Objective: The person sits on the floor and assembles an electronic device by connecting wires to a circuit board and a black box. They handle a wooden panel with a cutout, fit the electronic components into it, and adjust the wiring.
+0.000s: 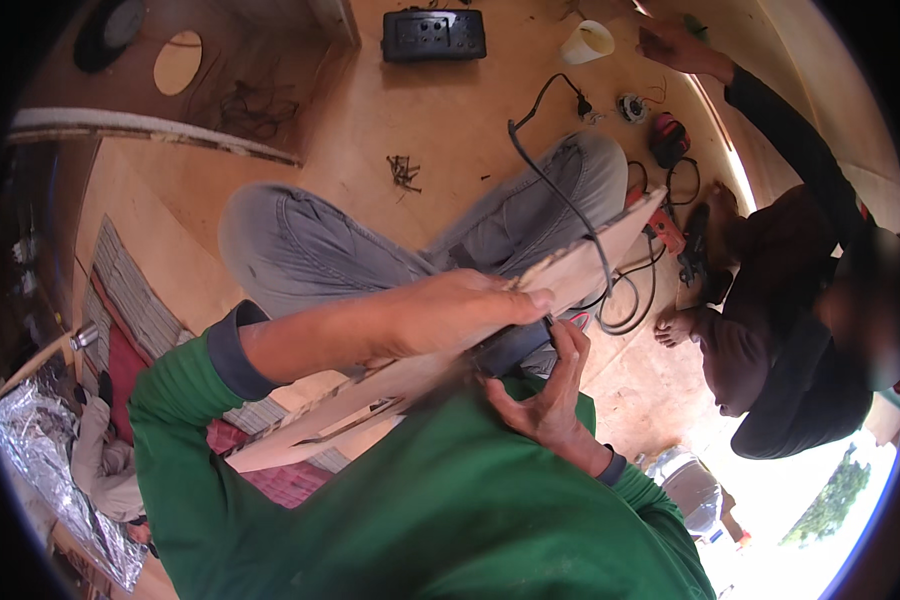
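Note:
A pale wooden board [410, 385] with a rough upper edge and a long slot stands tilted across my lap. My left hand [460, 312] is closed over its upper edge, fingers on the far side. Against the board's near face is a dark rounded part [510, 347]; its kind is not clear from here. My right hand [555, 395] curls its thumb and fingers around that part. A black cord [560, 185] with a plug crosses in front of the board's right end.
Ahead lie a black box-shaped device [434, 36], a white cup [588, 42] and a pile of screws [404, 172]. A wooden cabinet [220, 125] stands far left. At right are a red power tool [665, 232] and another person [785, 290], arm stretched forward; another person [110, 450] is at lower left.

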`<state>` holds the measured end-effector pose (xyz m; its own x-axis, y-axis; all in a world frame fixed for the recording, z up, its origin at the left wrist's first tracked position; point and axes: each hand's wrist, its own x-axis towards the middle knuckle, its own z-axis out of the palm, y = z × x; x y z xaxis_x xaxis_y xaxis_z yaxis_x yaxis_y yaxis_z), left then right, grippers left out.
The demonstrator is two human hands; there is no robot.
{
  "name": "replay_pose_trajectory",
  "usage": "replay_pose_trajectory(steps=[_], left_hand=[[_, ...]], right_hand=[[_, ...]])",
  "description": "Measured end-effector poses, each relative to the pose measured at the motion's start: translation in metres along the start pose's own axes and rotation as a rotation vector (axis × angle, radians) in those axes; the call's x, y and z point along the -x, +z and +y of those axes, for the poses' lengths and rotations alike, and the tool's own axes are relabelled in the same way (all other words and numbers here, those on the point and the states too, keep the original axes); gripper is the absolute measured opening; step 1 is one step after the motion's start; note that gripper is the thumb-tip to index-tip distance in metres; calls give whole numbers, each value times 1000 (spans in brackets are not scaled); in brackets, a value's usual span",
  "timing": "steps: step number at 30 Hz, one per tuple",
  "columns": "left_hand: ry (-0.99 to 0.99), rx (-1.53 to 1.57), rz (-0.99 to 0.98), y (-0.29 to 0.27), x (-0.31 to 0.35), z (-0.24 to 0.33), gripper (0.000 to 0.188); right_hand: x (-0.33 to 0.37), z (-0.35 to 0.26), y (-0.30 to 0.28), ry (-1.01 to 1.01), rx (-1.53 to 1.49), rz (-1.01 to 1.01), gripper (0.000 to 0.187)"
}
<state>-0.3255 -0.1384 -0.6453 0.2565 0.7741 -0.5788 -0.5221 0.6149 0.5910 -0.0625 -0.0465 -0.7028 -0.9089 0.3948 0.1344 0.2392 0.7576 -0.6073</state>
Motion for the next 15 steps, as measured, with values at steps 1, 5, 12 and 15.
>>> replay_pose_trajectory(steps=[1,5,12,15], left_hand=[[46,8,-14,5,-1,-1,75],[89,-24,-40,15,1,-2,76],[89,-93,-27,14,3,1,76],[100,-92,-27,13,2,0,76]], right_hand=[[2,2,0,-4,-23,10,105],[8,6,-2,-8,-59,6,106],[14,6,-3,12,-113,-10,107],[14,8,-2,-13,-54,-23,108]])
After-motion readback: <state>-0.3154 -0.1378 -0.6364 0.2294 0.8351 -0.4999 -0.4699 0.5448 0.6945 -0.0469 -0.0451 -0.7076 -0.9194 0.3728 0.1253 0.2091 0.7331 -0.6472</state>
